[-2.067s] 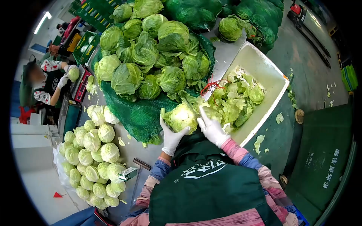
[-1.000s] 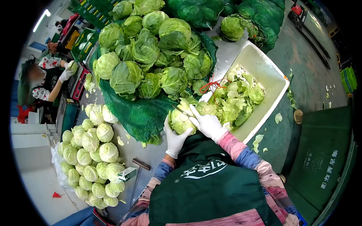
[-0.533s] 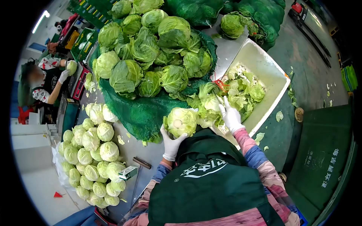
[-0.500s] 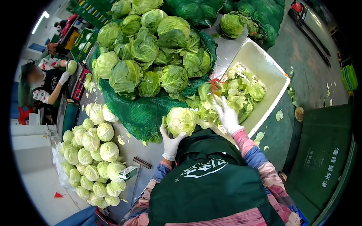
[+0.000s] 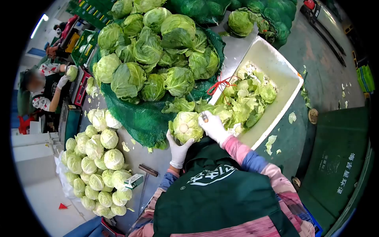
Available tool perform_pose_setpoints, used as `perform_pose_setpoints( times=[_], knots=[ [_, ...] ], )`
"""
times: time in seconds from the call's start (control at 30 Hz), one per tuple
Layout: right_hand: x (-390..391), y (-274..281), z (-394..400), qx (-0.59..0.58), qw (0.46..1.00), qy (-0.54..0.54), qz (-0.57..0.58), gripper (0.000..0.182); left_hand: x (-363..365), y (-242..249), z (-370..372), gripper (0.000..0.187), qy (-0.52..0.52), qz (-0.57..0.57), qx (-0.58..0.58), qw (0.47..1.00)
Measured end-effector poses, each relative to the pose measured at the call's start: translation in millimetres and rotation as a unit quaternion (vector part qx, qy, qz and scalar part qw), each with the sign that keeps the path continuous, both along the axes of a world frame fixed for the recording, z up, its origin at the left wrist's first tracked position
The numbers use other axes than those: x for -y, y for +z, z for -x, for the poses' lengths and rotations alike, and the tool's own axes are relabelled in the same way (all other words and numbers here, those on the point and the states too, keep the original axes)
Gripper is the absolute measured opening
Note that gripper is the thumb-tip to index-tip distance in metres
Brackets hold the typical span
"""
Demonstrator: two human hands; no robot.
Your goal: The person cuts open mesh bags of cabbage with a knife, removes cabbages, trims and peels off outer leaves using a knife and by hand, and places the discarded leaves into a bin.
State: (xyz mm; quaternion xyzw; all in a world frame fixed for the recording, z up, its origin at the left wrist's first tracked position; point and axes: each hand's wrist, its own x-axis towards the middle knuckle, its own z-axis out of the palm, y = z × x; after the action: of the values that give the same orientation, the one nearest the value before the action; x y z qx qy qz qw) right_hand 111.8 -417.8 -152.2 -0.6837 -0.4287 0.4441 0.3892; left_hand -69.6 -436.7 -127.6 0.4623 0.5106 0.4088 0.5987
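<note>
My left hand (image 5: 178,151), in a white glove, holds a pale cabbage (image 5: 186,127) from its lower left side, with the cut stem end facing up. At the cabbage's right side is my gloved right hand (image 5: 211,125), its fingers curled together; what they hold, if anything, is too small to make out. Loose green leaves (image 5: 244,103) fill part of the white foam box (image 5: 287,71) to the right. Beyond my hands, leafy cabbages (image 5: 148,47) are heaped on a green net (image 5: 132,118).
Trimmed cabbages (image 5: 94,162) are piled at the left, beside a tool (image 5: 148,170) with a dark handle. A co-worker (image 5: 45,85) holds a cabbage near a scale at the far left. A large green bin (image 5: 335,158) stands at the right.
My right hand has moved left from over the leaves to the cabbage, and its fingers have closed. The red string by the box now shows more fully. My left hand still holds the cabbage.
</note>
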Motion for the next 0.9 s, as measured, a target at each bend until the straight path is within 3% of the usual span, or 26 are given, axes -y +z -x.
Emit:
perform_pose_setpoints(
  times=[0.07,0.13,0.2,0.27,0.33,0.4,0.47,0.53,0.6,0.67,0.7,0.73,0.77,0.8,0.9],
  knots=[
    [-2.5,-5.4,-8.2,-0.012,1.0,0.007,0.012,0.027,-3.1,-5.3,1.4,0.102,-0.016,-0.035,-0.026,0.999],
    [-5.3,-8.0,-26.2,0.058,0.998,0.002,0.025,0.024,0.2,-3.0,0.1,0.102,-0.012,-0.023,-0.004,1.0],
    [0.7,-29.5,-36.3,0.01,0.997,-0.004,0.073,0.023,0.0,-3.1,-2.5,0.103,-0.009,-0.015,0.02,1.0],
    [11.7,-61.5,-34.3,0.176,0.983,-0.005,0.046,0.025,3.0,-4.9,-1.0,0.103,-0.035,-0.052,-0.042,0.997],
    [21.2,-71.1,-44.5,0.264,0.957,-0.035,0.113,0.025,12.1,-3.5,-0.6,0.102,-0.033,-0.048,-0.032,0.998],
    [33.5,-53.9,-67.2,0.292,0.945,0.035,0.146,0.031,3.9,-7.4,-1.1,0.101,-0.034,-0.06,-0.02,0.997],
    [35.2,-39.8,-59.5,0.239,0.97,-0.012,0.051,0.042,7.4,-23.3,11.8,0.099,0.024,-0.009,-0.012,1.0],
    [33.3,-18.8,-37.4,0.098,0.994,-0.024,-0.038,0.054,4.0,-17.3,7.3,0.092,0.058,0.039,0.014,0.997],
    [29.8,41.9,-23.5,-0.081,0.992,0.058,0.082,0.067,-2.8,26.9,-6.1,0.086,0.068,0.176,0.048,0.981],
    [29.3,29.7,-6.4,-0.022,0.998,0.063,0.01,0.064,-12.7,40.1,5.8,0.081,0.055,0.207,0.05,0.975],
    [24.3,26.6,-5.5,0.051,0.997,0.059,-0.013,0.065,-19.1,43.0,15.7,0.08,-0.039,-0.007,-0.203,0.978],
    [21.8,23.9,-11.4,-0.019,0.998,0.048,0.034,0.062,-22.3,44.9,20.9,0.079,-0.129,-0.22,-0.433,0.864],
    [17.8,21.2,-16.5,-0.032,0.998,0.051,0.019,0.06,-29.2,44.4,21.3,0.087,-0.103,-0.261,-0.413,0.866],
    [13.4,20.4,-21.3,-0.045,0.997,0.055,0.005,0.058,-40.8,56.6,18.0,0.099,-0.146,-0.313,-0.405,0.847],
    [1.3,21.8,-35.1,-0.05,0.994,0.098,0.016,0.053,-66.9,66.0,-1.9,0.105,-0.233,-0.314,-0.417,0.821]
  ],
)
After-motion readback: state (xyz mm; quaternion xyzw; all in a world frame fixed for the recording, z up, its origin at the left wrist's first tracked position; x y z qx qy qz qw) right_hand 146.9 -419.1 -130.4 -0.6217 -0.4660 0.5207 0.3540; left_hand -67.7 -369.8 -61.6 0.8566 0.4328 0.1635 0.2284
